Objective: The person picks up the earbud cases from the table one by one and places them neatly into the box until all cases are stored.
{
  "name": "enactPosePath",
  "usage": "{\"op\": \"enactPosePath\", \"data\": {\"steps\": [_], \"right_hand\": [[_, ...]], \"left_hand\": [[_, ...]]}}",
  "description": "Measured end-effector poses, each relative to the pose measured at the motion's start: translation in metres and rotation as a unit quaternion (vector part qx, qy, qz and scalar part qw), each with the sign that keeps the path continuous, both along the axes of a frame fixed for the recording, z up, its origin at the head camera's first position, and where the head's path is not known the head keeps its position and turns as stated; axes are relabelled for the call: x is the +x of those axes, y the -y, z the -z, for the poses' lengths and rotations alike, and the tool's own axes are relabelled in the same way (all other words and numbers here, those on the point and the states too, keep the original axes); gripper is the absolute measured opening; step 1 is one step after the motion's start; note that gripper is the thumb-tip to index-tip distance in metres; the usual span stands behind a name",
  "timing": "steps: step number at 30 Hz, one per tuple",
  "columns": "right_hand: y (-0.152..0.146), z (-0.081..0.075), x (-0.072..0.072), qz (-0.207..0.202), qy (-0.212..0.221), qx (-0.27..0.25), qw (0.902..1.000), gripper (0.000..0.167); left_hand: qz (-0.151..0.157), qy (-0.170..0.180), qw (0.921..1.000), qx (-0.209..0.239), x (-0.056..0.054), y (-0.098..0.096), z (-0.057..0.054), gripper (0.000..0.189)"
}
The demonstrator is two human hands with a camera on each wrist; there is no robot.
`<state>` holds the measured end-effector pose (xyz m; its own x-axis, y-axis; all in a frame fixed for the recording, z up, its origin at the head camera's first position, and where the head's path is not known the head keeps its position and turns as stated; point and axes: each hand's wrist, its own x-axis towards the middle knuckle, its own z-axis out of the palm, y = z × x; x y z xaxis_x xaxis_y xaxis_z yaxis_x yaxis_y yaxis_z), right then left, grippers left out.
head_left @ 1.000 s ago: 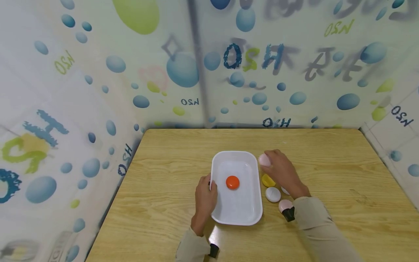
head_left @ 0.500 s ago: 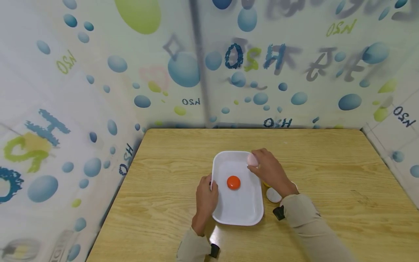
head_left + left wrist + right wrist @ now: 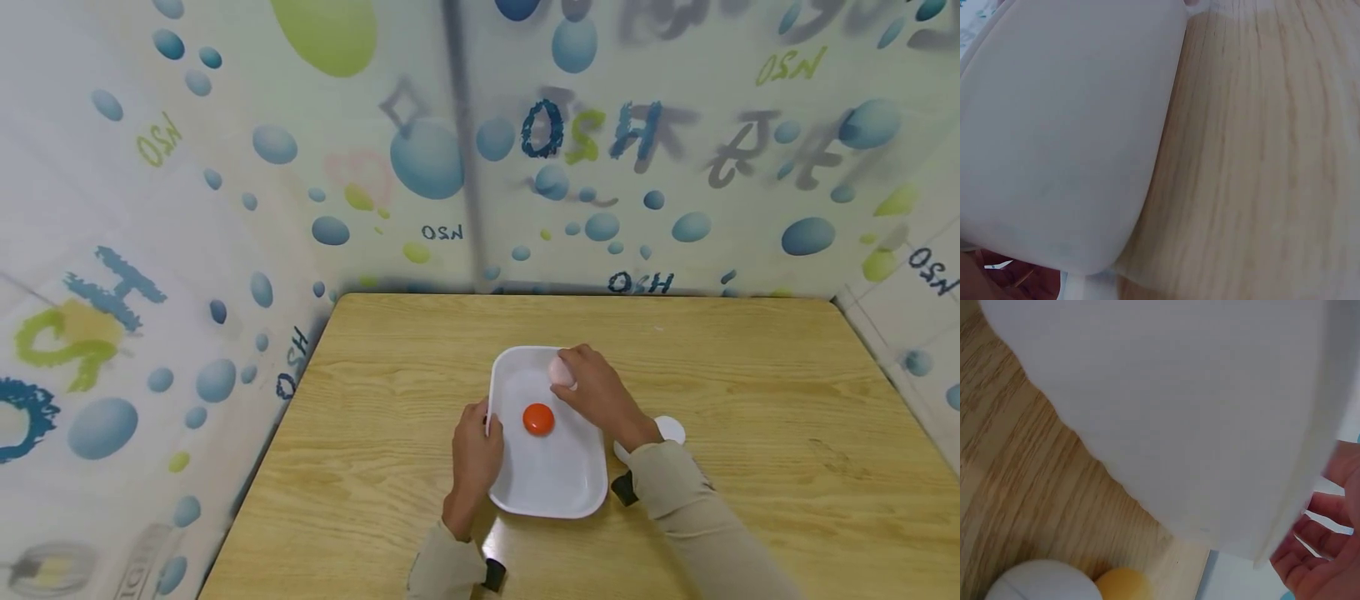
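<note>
Your right hand (image 3: pixel 600 393) pinches a pale pink, smooth, rounded piece (image 3: pixel 560 372) over the far right part of the white, rectangular, plastic-looking tray (image 3: pixel 547 487); can't tell if it touches bottom. Your left hand (image 3: pixel 474 450) grips the left rim. Glossy orange round piece (image 3: pixel 538 419) sits mid-tray. Releasing too high could roll pink into orange; slack left grip could let the tray skid.

Set in the white rectangular tray (image 3: pixel 551 483) is a round orange piece (image 3: pixel 538 419); held at the tray's far right, a round pink piece (image 3: pixel 560 374); laid right of the tray, round white pieces (image 3: pixel 671 428).
</note>
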<state>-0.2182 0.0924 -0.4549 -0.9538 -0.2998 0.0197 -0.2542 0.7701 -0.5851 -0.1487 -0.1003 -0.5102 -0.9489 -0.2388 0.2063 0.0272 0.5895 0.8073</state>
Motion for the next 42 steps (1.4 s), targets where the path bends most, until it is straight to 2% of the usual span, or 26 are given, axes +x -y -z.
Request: {"op": "enactPosePath", "data": {"steps": [8,20,26,36,42], "right_hand": [[0.011,0.006,-0.001,0.002,0.022,0.009,0.9997,0.060],[0.014,0.019,-0.006,-0.015,0.031,0.067,0.9972,0.063],[0.018,0.025,-0.008,-0.027,0.012,0.102,0.9943,0.060],[0.019,0.031,-0.008,-0.043,-0.021,0.119,0.9917,0.056],[0.020,0.028,-0.007,-0.053,-0.034,0.128,0.9898,0.055]], "left_hand": [[0.000,0.007,1.0000,0.000,-0.001,-0.002,0.000,0.032],[-0.002,-0.006,0.9999,-0.009,0.000,-0.002,0.001,0.032],[-0.001,-0.004,0.9999,-0.011,0.000,-0.002,0.000,0.032],[-0.005,0.004,0.9999,-0.012,0.000,-0.002,-0.001,0.032],[-0.006,0.005,0.9999,-0.013,-0.001,-0.001,-0.001,0.032]]}}
